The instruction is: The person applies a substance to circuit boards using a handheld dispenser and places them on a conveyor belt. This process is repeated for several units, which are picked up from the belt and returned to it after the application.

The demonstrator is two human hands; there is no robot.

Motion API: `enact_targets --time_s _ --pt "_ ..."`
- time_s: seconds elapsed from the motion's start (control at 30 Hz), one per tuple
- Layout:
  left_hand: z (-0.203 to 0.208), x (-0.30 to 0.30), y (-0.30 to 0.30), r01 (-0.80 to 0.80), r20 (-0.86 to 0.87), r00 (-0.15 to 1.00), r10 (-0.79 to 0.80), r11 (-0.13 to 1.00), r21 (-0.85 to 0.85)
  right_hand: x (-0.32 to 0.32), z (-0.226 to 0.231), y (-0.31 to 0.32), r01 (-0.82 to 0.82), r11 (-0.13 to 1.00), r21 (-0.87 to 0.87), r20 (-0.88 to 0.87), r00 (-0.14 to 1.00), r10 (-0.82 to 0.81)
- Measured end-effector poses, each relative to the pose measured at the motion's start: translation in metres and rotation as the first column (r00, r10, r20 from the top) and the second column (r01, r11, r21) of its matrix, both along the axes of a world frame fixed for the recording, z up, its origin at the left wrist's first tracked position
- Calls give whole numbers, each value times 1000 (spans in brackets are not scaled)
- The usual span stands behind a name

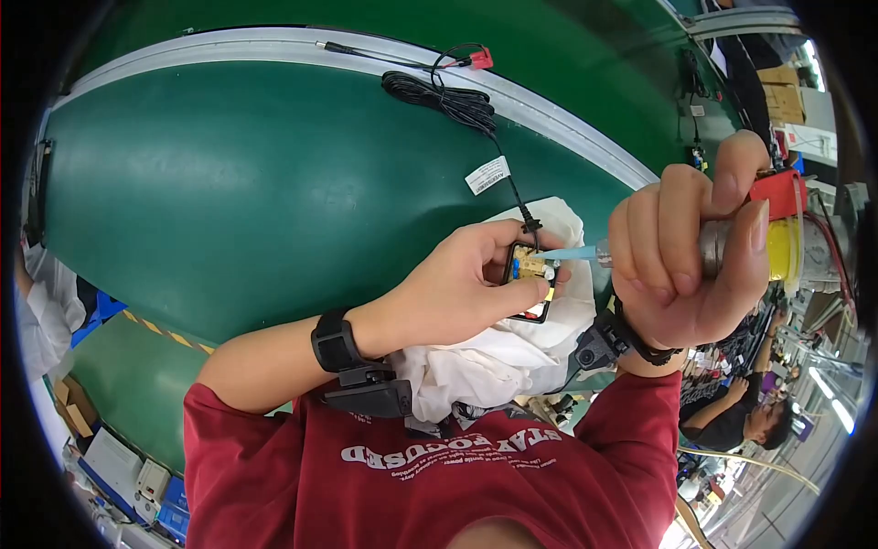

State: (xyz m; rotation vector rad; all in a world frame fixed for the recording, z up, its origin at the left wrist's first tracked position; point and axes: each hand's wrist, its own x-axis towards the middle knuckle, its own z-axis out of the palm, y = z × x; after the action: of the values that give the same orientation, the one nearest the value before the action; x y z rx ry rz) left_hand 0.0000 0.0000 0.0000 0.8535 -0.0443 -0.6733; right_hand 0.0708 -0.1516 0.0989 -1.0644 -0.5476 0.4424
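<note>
My left hand (457, 279) is closed around a small open black adapter case (508, 265), its thumb lying across the front. Inside sits a circuit board (532, 265) with blue, yellow and whitish parts. A black cable (519, 197) with a white paper label (487, 175) runs out of the case's far end. My right hand (686, 242) is wrapped around a glue dispenser (785, 247) with a metal barrel, yellow band and red trigger piece. Its light-blue tapered nozzle (565, 253) reaches over the board; whether the tip touches it, I cannot tell. White cloth (489, 366) lies beneath my hands.
A coiled black cable (448, 102) with a red tag (480, 59) lies across the pale rail (274, 46) of the green bench (229, 183). Another cable and board lie at the far right. On the right a person in black (741, 407) is at a cluttered bench.
</note>
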Motion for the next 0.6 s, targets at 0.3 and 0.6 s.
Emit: enact_targets --time_s 0.3,0.6 --pt "2 0 1 10 -28 1000 -9 1000 29 1 -3 0 -28 999 19 5 1000 27" --pt "6 2 -1 20 -35 999 -19 1000 20 2 0 -3 3 1000 -4 19 1000 -3"
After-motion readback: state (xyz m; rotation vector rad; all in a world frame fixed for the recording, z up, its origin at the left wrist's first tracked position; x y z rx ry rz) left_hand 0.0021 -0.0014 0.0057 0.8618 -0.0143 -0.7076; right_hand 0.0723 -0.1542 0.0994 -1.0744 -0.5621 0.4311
